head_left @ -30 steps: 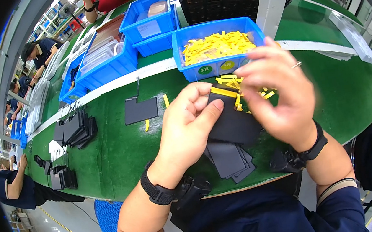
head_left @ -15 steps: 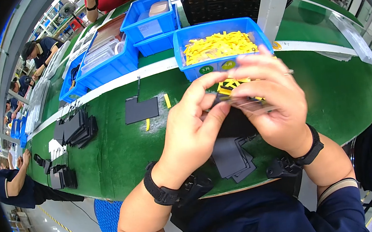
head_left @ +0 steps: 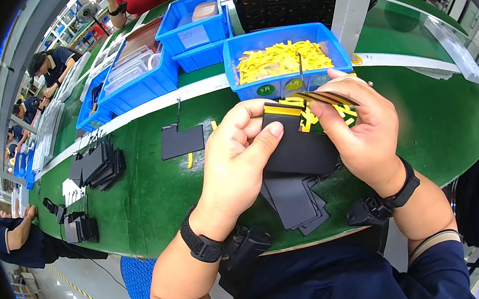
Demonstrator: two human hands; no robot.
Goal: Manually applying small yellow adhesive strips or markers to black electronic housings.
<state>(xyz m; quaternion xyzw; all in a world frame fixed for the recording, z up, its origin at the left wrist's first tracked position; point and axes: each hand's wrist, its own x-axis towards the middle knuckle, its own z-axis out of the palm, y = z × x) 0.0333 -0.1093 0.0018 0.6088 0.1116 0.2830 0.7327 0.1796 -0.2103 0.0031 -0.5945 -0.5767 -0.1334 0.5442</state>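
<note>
My left hand (head_left: 237,158) is closed on a flat black panel (head_left: 299,148), thumb on its face. A yellow strip (head_left: 282,110) lies along the panel's upper edge, and a thin black lead (head_left: 301,71) sticks up above it. My right hand (head_left: 364,129) pinches a thin dark strip with yellow stripes (head_left: 328,98) beside the panel's top. Loose yellow pieces (head_left: 341,112) show behind and between the hands. Below the held panel, several black panels (head_left: 296,205) lie fanned in a stack near the table's front edge.
A blue bin (head_left: 231,79) of yellow pieces stands just beyond my hands. More blue bins (head_left: 146,86) are at back left. On the green table (head_left: 151,201) lie a single black panel (head_left: 182,142), stacked panels with leads (head_left: 98,167) and another group (head_left: 80,226). Other people work at left.
The panel has turned up so its broad face and yellow top strip show. My right hand has opened away from my left, with the striped strip now plainly visible.
</note>
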